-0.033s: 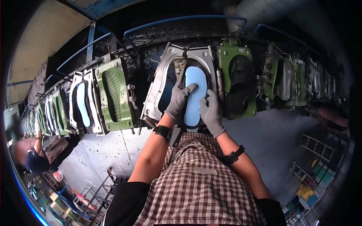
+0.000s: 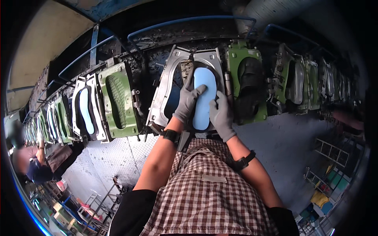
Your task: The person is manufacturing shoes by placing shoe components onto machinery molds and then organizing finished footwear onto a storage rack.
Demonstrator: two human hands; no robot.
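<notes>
A light-blue shoe insole (image 2: 203, 108) lies lengthwise over the dark sole-shaped form of a silver metal mould (image 2: 162, 103) right in front of me. On its left edge is my left hand (image 2: 188, 103), in a grey glove, with the thumb pressed on the blue face and the other fingers along the side, partly hidden. My right hand (image 2: 223, 118), gloved alike, has its bent fingers against the insole's right edge. Both hands are closed on it. What lies beneath the insole is mostly covered.
To the left stand an open green mould (image 2: 118, 103) and another mould with a blue insole (image 2: 86, 110). A green mould with a black form (image 2: 252, 84) is at the right. Blue rails (image 2: 189, 17) run behind. A co-worker (image 2: 37, 165) is at far left.
The insole and both hands sit very slightly higher in the picture. The right fingers have shifted a little upward along the edge; the hold looks the same.
</notes>
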